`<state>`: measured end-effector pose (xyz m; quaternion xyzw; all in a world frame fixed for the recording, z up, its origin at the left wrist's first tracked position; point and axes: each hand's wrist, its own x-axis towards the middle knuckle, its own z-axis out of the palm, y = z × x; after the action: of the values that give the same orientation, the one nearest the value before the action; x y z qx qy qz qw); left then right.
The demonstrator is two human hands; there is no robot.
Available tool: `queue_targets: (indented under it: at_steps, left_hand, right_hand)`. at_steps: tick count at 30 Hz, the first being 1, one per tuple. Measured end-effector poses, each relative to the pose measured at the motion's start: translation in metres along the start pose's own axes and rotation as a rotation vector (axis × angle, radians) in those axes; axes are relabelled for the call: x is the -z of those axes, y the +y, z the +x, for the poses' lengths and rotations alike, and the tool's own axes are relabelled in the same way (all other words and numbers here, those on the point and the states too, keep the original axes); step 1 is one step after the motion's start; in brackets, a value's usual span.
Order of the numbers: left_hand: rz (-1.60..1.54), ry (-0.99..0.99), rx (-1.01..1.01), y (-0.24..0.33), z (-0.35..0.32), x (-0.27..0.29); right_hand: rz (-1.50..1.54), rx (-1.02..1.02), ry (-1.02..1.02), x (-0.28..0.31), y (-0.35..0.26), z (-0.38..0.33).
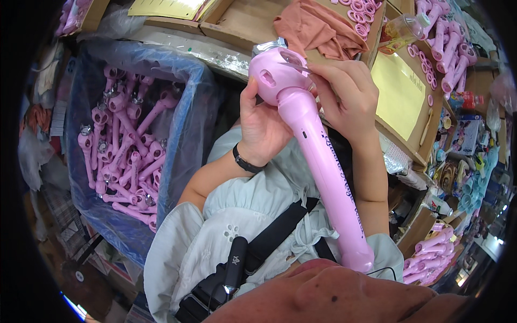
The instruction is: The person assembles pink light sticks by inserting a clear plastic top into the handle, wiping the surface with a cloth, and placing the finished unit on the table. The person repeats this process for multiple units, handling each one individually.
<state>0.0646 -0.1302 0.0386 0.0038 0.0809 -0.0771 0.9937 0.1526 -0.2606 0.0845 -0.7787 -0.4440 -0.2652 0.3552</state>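
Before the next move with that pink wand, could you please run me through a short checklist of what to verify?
1. Left hand grips the pink wand just under its head: ok.
2. Right hand is at the head, fingers on the clear piece: ok.
3. Clear piece fully seated on the head: cannot tell, fingers cover part of it.
4. Wand's lower end rests near the person's lap, shaft unobstructed: ok.
5. Blue-lined bin of pink wands sits at the person's left: ok.
6. Pink rings lie in the cardboard tray ahead: ok.

Cluttered workbench (226,51) with cardboard boxes (242,19); blue-lined bin (186,134) beside it.
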Motion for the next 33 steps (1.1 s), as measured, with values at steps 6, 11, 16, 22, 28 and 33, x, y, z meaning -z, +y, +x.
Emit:
queue_targets:
  at_steps: [6,11,16,22,28,33]
  left_hand:
    - [-0.151,-0.044,0.001,-0.0003,0.0010,0.0000]
    - [-0.200,-0.015,-0.005,-0.0010,0.0007,-0.0001]
    - [-0.190,-0.033,-0.010,-0.0009,0.0002,-0.0003]
    - [-0.202,-0.024,-0.015,-0.0013,0.0012,-0.0002]
    - [-0.141,-0.008,-0.019,-0.0007,0.0003,0.0011]
    - [-0.075,0.041,-0.036,-0.0011,0.0011,0.0005]
  right_hand:
    - [-0.031,-0.035,0.027,-0.0054,0.0002,-0.0051]
    - [-0.005,-0.028,0.004,-0.0052,-0.0011,-0.0074]
    - [-0.007,0.039,0.001,-0.0048,0.0003,-0.0059]
    - [-0.011,0.046,0.021,-0.0056,0.0012,-0.0036]
    - [-0.049,0.030,0.008,-0.0067,-0.0009,-0.0026]
    - [-0.059,0.009,0.000,-0.0076,0.0001,-0.0022]
